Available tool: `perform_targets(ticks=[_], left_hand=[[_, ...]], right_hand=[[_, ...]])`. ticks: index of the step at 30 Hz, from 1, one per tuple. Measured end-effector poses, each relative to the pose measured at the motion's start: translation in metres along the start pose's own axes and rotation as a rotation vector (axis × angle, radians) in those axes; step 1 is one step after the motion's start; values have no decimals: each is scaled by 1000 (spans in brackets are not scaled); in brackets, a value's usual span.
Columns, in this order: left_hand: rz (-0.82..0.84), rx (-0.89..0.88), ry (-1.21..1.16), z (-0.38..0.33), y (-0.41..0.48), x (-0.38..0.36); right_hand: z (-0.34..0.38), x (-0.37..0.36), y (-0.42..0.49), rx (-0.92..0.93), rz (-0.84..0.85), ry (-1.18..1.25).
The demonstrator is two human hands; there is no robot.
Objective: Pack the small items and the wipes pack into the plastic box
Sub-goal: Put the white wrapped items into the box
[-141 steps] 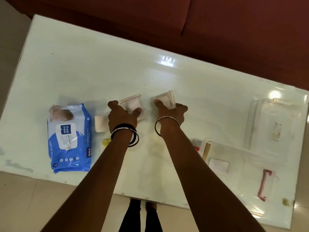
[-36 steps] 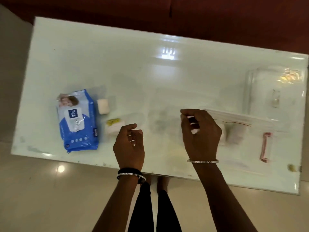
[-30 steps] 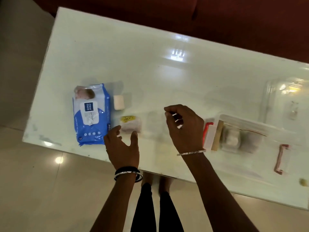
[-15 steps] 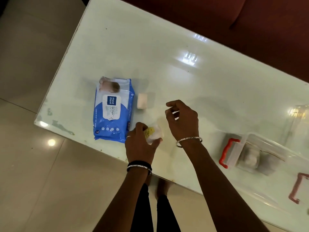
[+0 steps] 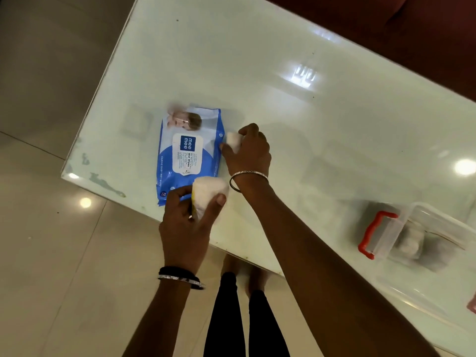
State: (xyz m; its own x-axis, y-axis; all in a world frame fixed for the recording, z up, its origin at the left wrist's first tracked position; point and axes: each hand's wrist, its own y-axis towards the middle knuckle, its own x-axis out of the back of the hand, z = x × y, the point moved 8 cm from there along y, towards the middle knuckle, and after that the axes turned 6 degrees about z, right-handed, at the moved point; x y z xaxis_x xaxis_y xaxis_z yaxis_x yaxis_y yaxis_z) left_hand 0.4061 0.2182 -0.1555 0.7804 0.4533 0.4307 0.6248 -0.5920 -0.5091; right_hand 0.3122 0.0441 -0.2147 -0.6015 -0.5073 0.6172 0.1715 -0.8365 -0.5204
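Glossy white surface (image 5: 283, 112), left hand (image 5: 185, 228) now lifting yellow-labelled white bundle (image 5: 208, 194), right hand (image 5: 249, 150) newly gripping small white block (image 5: 234, 141) beside wipes pack (image 5: 189, 153), plastic box (image 5: 425, 243) shifted far right.

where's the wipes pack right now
In the head view the blue wipes pack lies flat on the white table, near its left front edge, between the left hand and right hand.
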Motion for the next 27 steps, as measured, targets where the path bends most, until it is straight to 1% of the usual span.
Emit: perform_targets(ticks=[2,5,11,17,19,22,25,27], left_hand=[[9,2,-63,-5,2,1],[23,-9,-154,-11,3,-2],[91,2,-193,-16,-6,-23],[257,34,-240,-31,-26,-72],[318,40,-253,-36,-36,-90],[393,36,-235,-45,-52,-115],[457,46,-201,-49,-69,-139],[498,44,-159,-51,-79,-150]], right_hand=[[-2,2,-3,-15,2,37],[-11,17,-20,-59,-51,193],[-49,81,-82,-71,-333,422],[-105,143,-139,-123,-499,508],[-124,166,-156,-148,-599,518],[-156,203,-182,-190,-791,544],[-200,229,-208,-297,-918,586],[-228,237,-221,-392,-937,599]])
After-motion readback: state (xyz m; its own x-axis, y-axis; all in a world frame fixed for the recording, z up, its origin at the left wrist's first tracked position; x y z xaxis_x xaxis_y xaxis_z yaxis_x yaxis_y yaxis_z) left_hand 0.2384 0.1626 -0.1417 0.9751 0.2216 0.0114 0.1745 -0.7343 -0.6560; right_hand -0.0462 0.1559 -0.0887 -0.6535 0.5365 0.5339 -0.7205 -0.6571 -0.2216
